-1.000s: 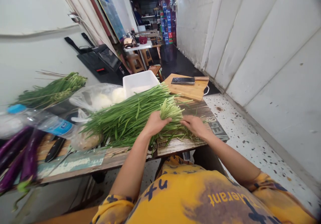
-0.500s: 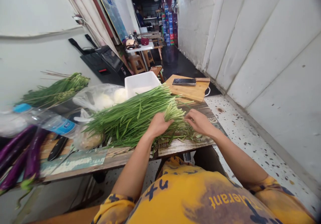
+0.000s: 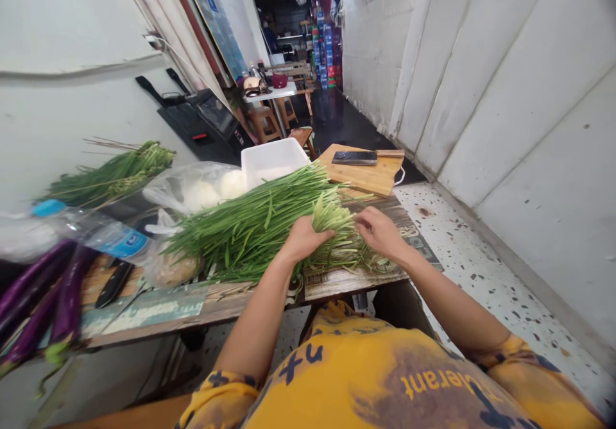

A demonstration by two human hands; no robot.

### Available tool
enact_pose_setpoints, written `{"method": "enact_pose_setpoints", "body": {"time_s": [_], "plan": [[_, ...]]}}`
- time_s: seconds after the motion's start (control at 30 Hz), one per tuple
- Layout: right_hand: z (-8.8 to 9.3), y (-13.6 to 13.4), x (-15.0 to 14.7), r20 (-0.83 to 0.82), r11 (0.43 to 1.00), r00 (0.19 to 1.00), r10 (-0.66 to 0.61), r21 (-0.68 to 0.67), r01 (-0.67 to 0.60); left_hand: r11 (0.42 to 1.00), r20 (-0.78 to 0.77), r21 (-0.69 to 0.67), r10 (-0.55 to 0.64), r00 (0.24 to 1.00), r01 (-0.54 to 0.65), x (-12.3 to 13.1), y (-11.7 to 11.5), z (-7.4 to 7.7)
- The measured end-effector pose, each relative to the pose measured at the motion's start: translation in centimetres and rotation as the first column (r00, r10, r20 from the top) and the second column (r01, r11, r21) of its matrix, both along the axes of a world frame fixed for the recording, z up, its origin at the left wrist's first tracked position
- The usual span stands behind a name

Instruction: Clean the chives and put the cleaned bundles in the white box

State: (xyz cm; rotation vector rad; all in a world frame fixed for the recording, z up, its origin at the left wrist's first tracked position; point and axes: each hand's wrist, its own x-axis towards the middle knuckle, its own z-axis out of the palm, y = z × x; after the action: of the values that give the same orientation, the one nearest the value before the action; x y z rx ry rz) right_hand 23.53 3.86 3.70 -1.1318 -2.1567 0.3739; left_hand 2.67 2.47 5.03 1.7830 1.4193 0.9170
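Observation:
A large pile of garlic chives point(image 3: 250, 220) lies across the wooden table, green leaves to the left and pale stalk ends to the right. My left hand point(image 3: 307, 238) is closed around a bunch near those pale ends, thumb across the stalks. Just right of the stalk ends, my right hand point(image 3: 378, 230) has its fingers pinched together; whatever sits between them is too small to make out. Loose trimmings point(image 3: 368, 259) are scattered on the tabletop below my right hand.
Behind the chives stand a white plastic tub point(image 3: 274, 158) and a cutting board point(image 3: 360, 171) carrying a cleaver point(image 3: 355, 158). To the left are a water bottle point(image 3: 103, 233), eggplants point(image 3: 72, 294), a black-handled knife point(image 3: 114, 285) and bagged white vegetables point(image 3: 202, 192). A wall point(image 3: 510, 95) runs along the right.
My right hand has shifted very slightly up and left at the stalk ends. The left hand keeps its hold on the bunch; the view has moved a little.

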Motion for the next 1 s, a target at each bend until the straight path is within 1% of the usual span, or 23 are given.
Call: {"method": "enact_pose_setpoints", "body": {"time_s": [0.03, 0.1, 0.17, 0.2, 0.27, 0.33, 0.37, 0.4, 0.43, 0.47, 0.53, 0.57, 0.6, 0.63, 0.67, 0.73, 0.77, 0.8, 0.83, 0.87, 0.93, 0.97, 1.0], "plan": [[-0.1, 0.0, 0.1, 0.033, 0.997, 0.999, 0.031, 0.063, -0.033, 1.0, 0.018, -0.008, -0.001, 1.0, 0.001, 0.0, 0.0, 0.0], [-0.2, 0.2, 0.2, 0.115, 0.982, 0.992, 0.057, 0.174, -0.077, 0.999, 0.038, -0.017, -0.044, 0.998, 0.045, 0.1, 0.1, 0.0], [-0.2, 0.5, 0.1, 0.191, 0.967, 0.98, 0.05, 0.236, -0.095, 0.996, 0.046, -0.019, -0.088, 0.995, 0.088, 0.1, 0.1, -0.1], [-0.1, 0.6, 0.0, 0.22, 0.964, 0.974, 0.059, 0.241, -0.113, 0.995, 0.053, -0.019, -0.098, 0.994, 0.099, 0.2, 0.1, -0.2], [0.0, 1.0, -0.2, 0.257, 0.964, 0.959, 0.118, 0.201, -0.173, 0.995, 0.066, -0.02, -0.101, 0.993, 0.102, 0.2, 0.2, -0.3], [0.1, 1.1, -0.5, 0.23, 0.963, 0.951, 0.208, 0.12, -0.24, 0.995, 0.074, -0.019, -0.098, 0.992, 0.099, 0.1, 0.1, -0.3], [0.0, 1.0, -0.7, 0.172, 0.962, 0.952, 0.251, 0.066, -0.266, 0.995, 0.076, -0.019, -0.099, 0.992, 0.1, 0.0, 0.1, -0.2], [-0.1, 0.9, -0.9, 0.076, 0.96, 0.958, 0.278, 0.002, -0.279, 0.995, 0.078, -0.018, -0.101, 0.992, 0.103, -0.1, 0.1, -0.1], [-0.2, 0.7, -1.1, -0.053, 0.958, 0.96, 0.275, -0.072, -0.278, 0.994, 0.082, -0.017, -0.105, 0.991, 0.107, -0.1, 0.0, 0.1], [-0.3, 0.6, -1.3, -0.198, 0.954, 0.954, 0.226, -0.152, -0.257, 0.994, 0.088, -0.021, -0.106, 0.99, 0.108, -0.2, 0.0, 0.2], [-0.7, 0.5, -1.3, -0.437, 0.937, 0.899, 0.017, -0.308, -0.167, 0.994, 0.092, -0.038, -0.094, 0.991, 0.098, -0.3, -0.1, 0.5], [-0.8, 0.6, -1.1, -0.496, 0.923, 0.863, -0.093, -0.368, -0.112, 0.995, 0.09, -0.049, -0.08, 0.993, 0.085, -0.3, -0.2, 0.6], [-0.8, 0.8, -0.8, -0.514, 0.912, 0.839, -0.177, -0.406, -0.057, 0.996, 0.087, -0.058, -0.066, 0.994, 0.071, -0.2, -0.2, 0.7], [-0.8, 1.1, -0.4, -0.494, 0.906, 0.837, -0.235, -0.422, 0.005, 0.996, 0.084, -0.065, -0.052, 0.995, 0.058, -0.2, -0.3, 0.7], [-0.8, 1.4, 0.0, -0.433, 0.903, 0.86, -0.27, -0.424, 0.07, 0.997, 0.08, -0.068, -0.041, 0.996, 0.047, -0.2, -0.2, 0.7], [-0.5, 1.8, 0.9, -0.207, 0.9, 0.934, -0.291, -0.39, 0.194, 0.998, 0.073, -0.065, -0.023, 0.997, 0.028, -0.1, -0.1, 0.5], [-0.4, 1.9, 1.3, -0.089, 0.907, 0.956, -0.279, -0.351, 0.232, 0.998, 0.071, -0.061, -0.014, 0.997, 0.018, 0.0, 0.0, 0.3], [-0.3, 1.8, 1.4, -0.003, 0.923, 0.969, -0.247, -0.305, 0.234, 0.998, 0.07, -0.056, -0.003, 0.998, 0.007, 0.0, 0.1, 0.2], [-0.2, 1.5, 1.4, 0.039, 0.945, 0.981, -0.191, -0.263, 0.194, 0.999, 0.069, -0.049, 0.009, 0.998, -0.006, 0.1, 0.2, 0.1], [-0.2, 1.1, 1.2, 0.035, 0.965, 0.992, -0.121, -0.231, 0.125, 0.999, 0.067, -0.04, 0.02, 0.998, -0.017, 0.1, 0.3, 0.0], [-0.3, 0.0, 0.2, -0.052, 0.983, 0.998, 0.016, -0.184, -0.025, 0.999, 0.064, -0.018, 0.029, 0.998, -0.028, 0.2, 0.4, 0.0], [-0.4, -0.5, -0.4, -0.103, 0.983, 0.993, 0.059, -0.166, -0.076, 1.0, 0.063, -0.008, 0.027, 0.998, -0.026, 0.2, 0.4, 0.0], [-0.5, -0.9, -1.1, -0.151, 0.984, 0.985, 0.077, -0.148, -0.099, 1.0, 0.062, 0.0, 0.02, 0.998, -0.02, 0.3, 0.4, 0.0]]}}
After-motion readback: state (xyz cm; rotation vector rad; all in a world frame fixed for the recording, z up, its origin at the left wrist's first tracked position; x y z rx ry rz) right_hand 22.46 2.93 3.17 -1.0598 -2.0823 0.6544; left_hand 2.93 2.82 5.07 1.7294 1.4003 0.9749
